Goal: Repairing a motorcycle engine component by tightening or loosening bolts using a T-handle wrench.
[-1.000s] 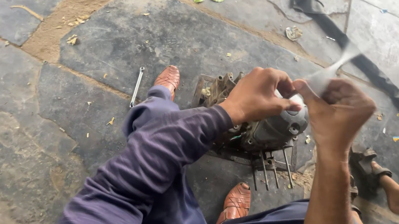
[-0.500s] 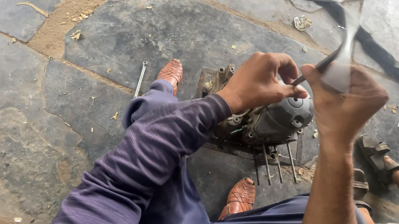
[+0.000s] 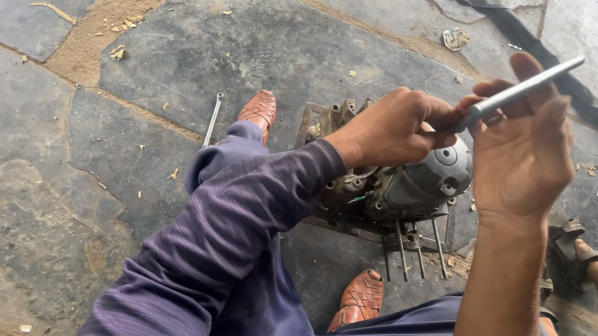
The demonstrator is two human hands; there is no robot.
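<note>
Hands up over the engine here, both of them busy with one metal rod. The right hand is raised, palm turned toward the camera, fingers loosely curled, and the rod lies across them, its free end sticking out up and to the right. The left hand comes in from the purple sleeve, fingers bunched tight, pinching at the rod's lower end where the two hands meet; what exactly sits between those fingertips I cannot tell.

Just below the hands, the engine, grey and grimy, rests on a dark tray on the stone floor, with thin studs poking out of it toward the person. Brown woven sandals frame it, one beyond the sleeve, one nearer, beside the blue trouser leg. A spanner lies on the stone just left of the far sandal, well apart from both hands. Off to the right edge, another person's sandalled foot.
</note>
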